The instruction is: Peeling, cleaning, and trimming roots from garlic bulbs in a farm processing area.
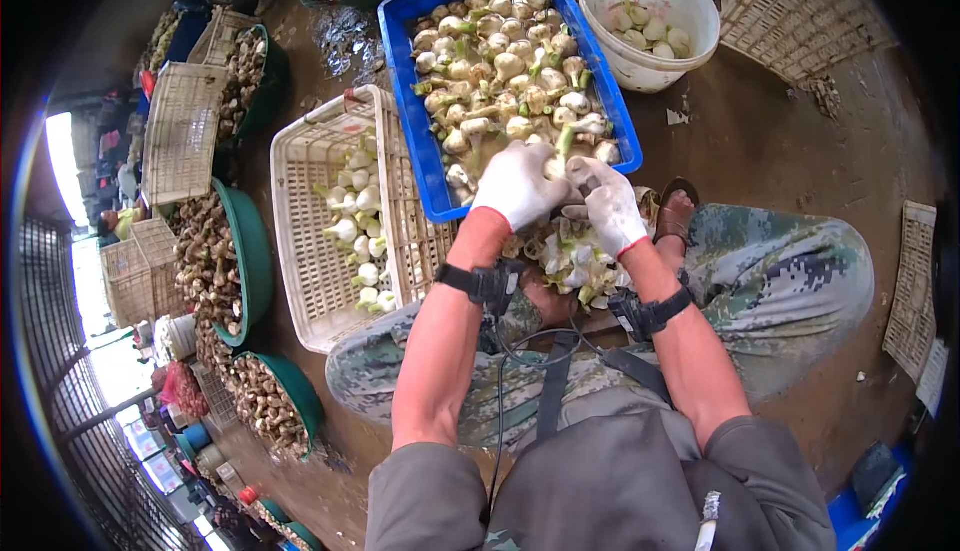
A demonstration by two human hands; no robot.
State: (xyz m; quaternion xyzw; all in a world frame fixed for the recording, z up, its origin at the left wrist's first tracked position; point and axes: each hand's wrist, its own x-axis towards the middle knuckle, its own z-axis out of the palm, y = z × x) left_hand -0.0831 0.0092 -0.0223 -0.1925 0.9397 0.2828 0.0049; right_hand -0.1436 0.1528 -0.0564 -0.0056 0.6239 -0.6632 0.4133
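Note:
My left hand [521, 185], in a white glove, grips a garlic bulb [556, 167] with its green stem pointing up and away. Close beside it, my right hand [611, 206], gloved too, closes on a small dark tool [588, 185] at the bulb. Fingers hide most of the tool, so its kind is unclear. Both hands are over the near edge of a blue plastic tub [631, 147] holding unpeeled garlic bulbs [510, 66] in water. Below them lies a pile of garlic skins and leaf trimmings [577, 257], between my feet.
Left stands a white plastic crate [289, 251] with peeled garlic bulbs [366, 202]. A white bucket [649, 75] beyond the tub's right side holds several pale bulbs. Green basins [259, 258] heaped with garlic line the far left. Another crate [810, 18] is at upper right. A cable [500, 401] hangs between my wrists.

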